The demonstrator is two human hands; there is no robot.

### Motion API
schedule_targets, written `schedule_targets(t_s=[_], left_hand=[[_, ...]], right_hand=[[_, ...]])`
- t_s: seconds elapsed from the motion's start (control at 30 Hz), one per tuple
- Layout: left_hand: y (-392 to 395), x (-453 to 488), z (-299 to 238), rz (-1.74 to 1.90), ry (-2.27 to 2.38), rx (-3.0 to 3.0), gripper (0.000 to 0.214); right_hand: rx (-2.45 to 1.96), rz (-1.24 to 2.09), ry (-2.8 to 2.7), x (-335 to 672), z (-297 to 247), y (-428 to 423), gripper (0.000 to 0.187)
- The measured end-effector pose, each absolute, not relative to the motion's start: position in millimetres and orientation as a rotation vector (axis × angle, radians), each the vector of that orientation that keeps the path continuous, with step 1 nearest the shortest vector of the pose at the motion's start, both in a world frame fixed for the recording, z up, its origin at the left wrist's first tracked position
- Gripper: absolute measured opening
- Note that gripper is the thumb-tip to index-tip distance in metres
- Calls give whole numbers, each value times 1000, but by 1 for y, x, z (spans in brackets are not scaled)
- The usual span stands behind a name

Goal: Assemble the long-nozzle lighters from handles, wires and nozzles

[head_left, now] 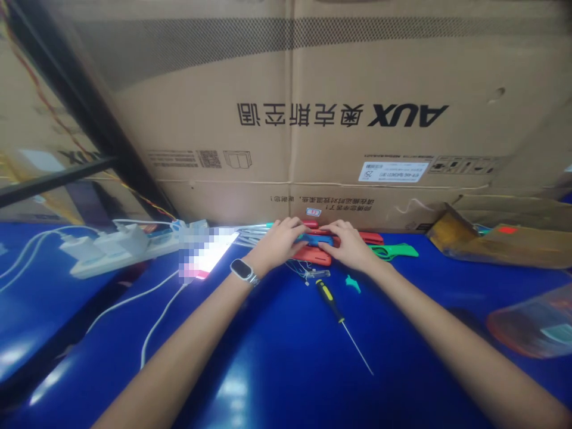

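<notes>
Both my hands reach to the far side of the blue table (pixel 286 357), at the foot of a big cardboard box. My left hand (pixel 279 241), with a watch on its wrist, and my right hand (pixel 351 245) close together on a small blue object (pixel 319 239). That object sits on top of flat red pieces (pixel 313 256). More red pieces (pixel 370 238) lie just behind my right hand. What the blue object is cannot be made out.
A large cardboard box (pixel 290 119) walls off the back. A screwdriver (pixel 333 301) and a small teal part (pixel 353 284) lie near my wrists, a green piece (pixel 395 251) to the right. A power strip with chargers (pixel 111 247) and a lit phone (pixel 208 253) sit left; bags (pixel 531 325) right.
</notes>
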State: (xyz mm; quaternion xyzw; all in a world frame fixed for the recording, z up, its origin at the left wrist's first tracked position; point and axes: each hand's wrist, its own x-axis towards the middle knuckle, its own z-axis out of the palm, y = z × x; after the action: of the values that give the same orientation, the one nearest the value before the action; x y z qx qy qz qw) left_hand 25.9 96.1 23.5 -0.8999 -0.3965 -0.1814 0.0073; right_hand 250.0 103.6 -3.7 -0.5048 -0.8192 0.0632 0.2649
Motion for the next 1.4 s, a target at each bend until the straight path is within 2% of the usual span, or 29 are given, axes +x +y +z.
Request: schedule_targets(t_s=[0.23, 0.43, 0.63, 0.8, 1.0, 1.17, 1.4], left_hand=[[35, -20, 11, -1092, -1351, -2858, 21], [-11, -54, -16, -1022, -1739, -2680, 24], [-23, -39, -34, -1085, -1840, -2686, 35], [-13, -14, -34, -1325, -1886, -2709, 38], [2, 5, -21, -1572, -1631, -2653, 34], [15, 44, -5, -1466, -1327, -2755, 22], [61, 110, 4, -1160, -1174, -2894, 17]], right_hand=[[-1234, 158, -2041, 230, -6, 34, 18], [-1505, 191, -2176, 214, -11, -22, 23], [-1351, 272, -2252, 207, -16, -21, 27], [-1222, 319, -2239, 204, -20, -16, 26], [-1245, 393, -2067, 213, -27, -12, 20], [-1238, 502, -1823, 226, -29, 0, 15], [-1553, 390, -1647, 280, -17, 18, 19]])
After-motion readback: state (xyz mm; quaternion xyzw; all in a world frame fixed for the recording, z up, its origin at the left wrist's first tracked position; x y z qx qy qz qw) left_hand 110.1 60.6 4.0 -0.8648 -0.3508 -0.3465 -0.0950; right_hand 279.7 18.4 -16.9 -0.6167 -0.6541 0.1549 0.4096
